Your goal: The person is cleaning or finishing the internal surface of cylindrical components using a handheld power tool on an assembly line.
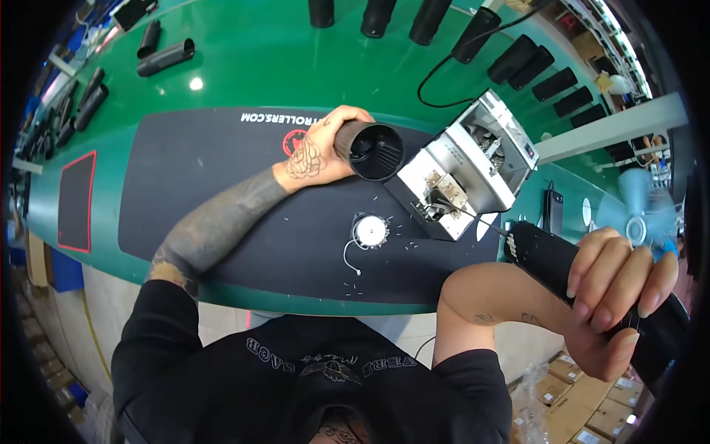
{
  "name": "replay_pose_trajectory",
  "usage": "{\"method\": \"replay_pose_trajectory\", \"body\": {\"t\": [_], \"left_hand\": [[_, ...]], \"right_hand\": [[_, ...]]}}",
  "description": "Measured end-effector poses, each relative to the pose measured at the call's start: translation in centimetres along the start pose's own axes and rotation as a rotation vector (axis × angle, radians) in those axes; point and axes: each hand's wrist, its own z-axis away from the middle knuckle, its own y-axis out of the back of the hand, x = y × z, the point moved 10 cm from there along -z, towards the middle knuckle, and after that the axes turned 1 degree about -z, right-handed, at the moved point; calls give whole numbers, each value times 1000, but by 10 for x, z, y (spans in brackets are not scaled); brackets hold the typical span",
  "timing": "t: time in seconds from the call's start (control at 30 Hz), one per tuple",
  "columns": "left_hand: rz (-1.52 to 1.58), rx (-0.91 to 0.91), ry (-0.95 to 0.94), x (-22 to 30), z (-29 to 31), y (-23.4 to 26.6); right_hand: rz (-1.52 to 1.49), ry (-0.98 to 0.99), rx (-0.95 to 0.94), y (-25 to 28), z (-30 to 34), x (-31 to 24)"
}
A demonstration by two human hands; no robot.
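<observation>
My left hand (pixel 318 150) is closed around a black cylindrical housing (pixel 379 164), its open end facing up toward me. Ribs line the inside of that housing. In my right hand (pixel 610 285) is a black electric screwdriver (pixel 543 255), held lying over with its thin bit pointing left. The tip of the bit is at the front of a silver and black screw feeder (pixel 462 159); whether a screw sits on it is too small to tell. Between my arms a round white-topped motor (pixel 370 231) with a short white cable lies on the black mat (pixel 244 214).
Small loose screws lie around the motor. Several black cylinders (pixel 512 59) stand along the far edge of the green table (pixel 244 66), with more lying at the far left (pixel 166 58). A black cord (pixel 436 78) loops behind the feeder. A blue fan (pixel 634 211) is at the right.
</observation>
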Motion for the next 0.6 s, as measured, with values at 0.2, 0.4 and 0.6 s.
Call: {"method": "replay_pose_trajectory", "body": {"t": [0.2, 0.4, 0.6], "left_hand": [[-32, -57, -27, -8, 5, 5], [-18, -90, -28, -6, 8, 13], [51, -57, -11, -2, 6, 28]], "right_hand": [[54, -111, 40, -27, -2, 42], [-251, -143, 131, -9, -9, 45], [-624, -35, 145, 7, -14, 14]]}}
